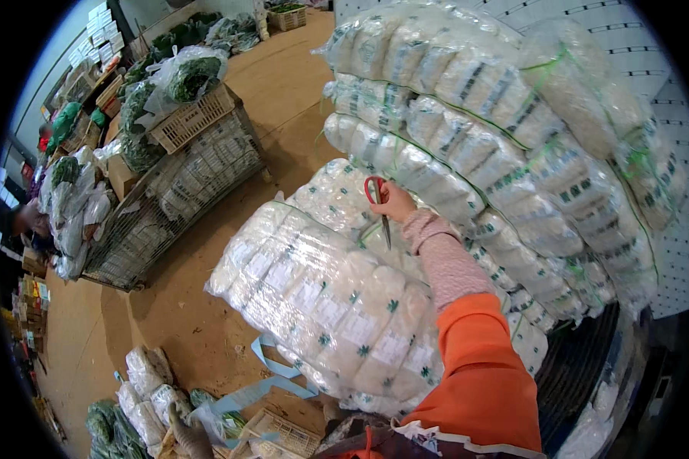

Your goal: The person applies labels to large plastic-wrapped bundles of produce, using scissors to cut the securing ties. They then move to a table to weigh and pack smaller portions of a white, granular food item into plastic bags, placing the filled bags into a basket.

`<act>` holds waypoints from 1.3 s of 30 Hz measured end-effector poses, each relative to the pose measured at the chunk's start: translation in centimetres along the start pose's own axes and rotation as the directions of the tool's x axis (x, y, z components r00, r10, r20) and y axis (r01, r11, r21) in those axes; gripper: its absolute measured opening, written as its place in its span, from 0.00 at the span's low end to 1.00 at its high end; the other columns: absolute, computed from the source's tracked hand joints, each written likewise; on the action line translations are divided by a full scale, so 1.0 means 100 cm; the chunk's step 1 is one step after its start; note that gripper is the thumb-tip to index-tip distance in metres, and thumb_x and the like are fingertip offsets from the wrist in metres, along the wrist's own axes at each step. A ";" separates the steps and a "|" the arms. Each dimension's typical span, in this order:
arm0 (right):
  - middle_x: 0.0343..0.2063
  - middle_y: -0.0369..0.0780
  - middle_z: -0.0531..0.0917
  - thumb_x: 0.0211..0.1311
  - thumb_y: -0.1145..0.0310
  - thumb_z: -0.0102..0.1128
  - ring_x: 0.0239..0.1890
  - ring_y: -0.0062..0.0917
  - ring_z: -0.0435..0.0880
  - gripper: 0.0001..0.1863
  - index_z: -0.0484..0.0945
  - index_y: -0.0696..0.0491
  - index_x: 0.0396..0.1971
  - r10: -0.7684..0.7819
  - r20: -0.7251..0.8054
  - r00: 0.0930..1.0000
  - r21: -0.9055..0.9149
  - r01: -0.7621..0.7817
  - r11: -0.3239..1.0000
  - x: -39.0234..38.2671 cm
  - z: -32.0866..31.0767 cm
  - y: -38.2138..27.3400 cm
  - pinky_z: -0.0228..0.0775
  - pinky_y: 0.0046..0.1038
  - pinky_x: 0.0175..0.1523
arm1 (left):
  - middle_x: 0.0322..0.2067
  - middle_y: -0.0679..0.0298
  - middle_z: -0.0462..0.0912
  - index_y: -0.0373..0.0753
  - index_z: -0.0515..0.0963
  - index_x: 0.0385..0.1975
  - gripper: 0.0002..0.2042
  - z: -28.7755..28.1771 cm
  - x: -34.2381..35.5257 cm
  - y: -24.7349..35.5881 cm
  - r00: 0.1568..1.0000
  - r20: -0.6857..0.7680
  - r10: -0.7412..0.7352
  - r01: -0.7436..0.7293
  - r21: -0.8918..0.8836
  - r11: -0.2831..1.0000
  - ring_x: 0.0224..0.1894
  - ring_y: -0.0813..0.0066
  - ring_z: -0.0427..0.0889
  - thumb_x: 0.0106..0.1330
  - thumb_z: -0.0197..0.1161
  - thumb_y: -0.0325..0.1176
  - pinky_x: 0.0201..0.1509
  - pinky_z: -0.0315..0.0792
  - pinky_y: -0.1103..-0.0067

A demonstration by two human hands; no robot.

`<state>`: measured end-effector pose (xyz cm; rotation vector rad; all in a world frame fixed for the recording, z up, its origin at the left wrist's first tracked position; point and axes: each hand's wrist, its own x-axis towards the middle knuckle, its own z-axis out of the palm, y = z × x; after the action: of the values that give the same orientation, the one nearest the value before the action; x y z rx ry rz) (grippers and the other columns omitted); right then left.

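My right hand is closed around the red handles of a pair of scissors, whose blades point down. Beneath the blades lies a bale in clear film with green marks. Nearer to me is a large clear-wrapped bale of white packs with pale labels. To the right of my hand rises a high stack of similar bales, bound with green strings. My left hand cannot be made out. At the lower left edge is a brownish-grey shape like a gloved hand; I cannot tell whose it is.
A wire cage cart holds wrapped packs, with a beige crate and bagged greens on top. Light-blue strapping, another crate and white packs lie at the lower left. A person is at the far left.
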<state>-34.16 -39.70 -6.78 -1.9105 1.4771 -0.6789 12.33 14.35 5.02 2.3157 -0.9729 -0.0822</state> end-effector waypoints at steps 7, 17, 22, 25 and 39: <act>0.36 0.40 0.78 0.36 0.59 0.67 0.38 0.37 0.77 0.30 0.73 0.45 0.46 -0.643 0.220 0.733 -0.289 0.679 0.675 -0.137 -0.023 -0.124 0.70 0.36 0.41 | 0.33 0.61 0.76 0.34 0.72 0.43 0.16 0.054 0.016 0.149 0.870 0.308 0.386 -0.230 -0.438 0.869 0.34 0.74 0.74 0.53 0.55 0.17 0.38 0.69 0.80; 0.37 0.41 0.75 0.40 0.59 0.67 0.37 0.37 0.77 0.29 0.71 0.42 0.47 -0.243 0.177 0.954 -0.451 0.298 0.841 -0.273 -0.006 -0.149 0.72 0.35 0.39 | 0.18 0.69 0.73 0.32 0.76 0.33 0.06 0.029 -0.029 0.281 0.437 0.606 0.665 -0.027 -0.730 0.682 0.21 0.85 0.69 0.55 0.58 0.23 0.25 0.64 0.86; 0.50 0.43 0.70 0.45 0.59 0.65 0.55 0.39 0.66 0.29 0.70 0.51 0.49 -0.385 -0.224 0.895 -0.437 0.261 0.861 -0.312 -0.085 -0.136 0.59 0.36 0.58 | 0.22 0.69 0.74 0.33 0.75 0.36 0.08 0.007 -0.046 0.349 0.416 0.543 0.729 -0.017 -0.797 0.604 0.25 0.85 0.69 0.56 0.56 0.22 0.29 0.64 0.86; 0.58 0.52 0.61 0.45 0.63 0.68 0.61 0.43 0.58 0.41 0.57 0.60 0.59 -0.048 -0.756 0.652 -0.018 0.053 0.998 -0.328 -0.255 -0.102 0.47 0.36 0.65 | 0.24 0.68 0.72 0.32 0.72 0.43 0.14 -0.009 -0.056 0.403 0.484 0.318 0.815 -0.160 -0.883 0.440 0.27 0.84 0.70 0.55 0.56 0.22 0.32 0.64 0.87; 0.29 0.45 0.76 0.58 0.70 0.53 0.34 0.40 0.73 0.07 0.74 0.58 0.30 -0.529 -0.847 -0.061 -0.529 -0.004 0.848 -0.293 -0.566 0.012 0.65 0.36 0.42 | 0.41 0.49 0.77 0.33 0.68 0.47 0.24 0.214 -0.225 0.865 0.297 0.369 0.881 -0.806 -0.398 0.438 0.45 0.58 0.76 0.54 0.62 0.41 0.48 0.68 0.70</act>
<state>-82.81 -20.70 29.78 -1.9712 2.0740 -2.6687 -64.22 -28.29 32.65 1.3255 -2.3163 -0.3535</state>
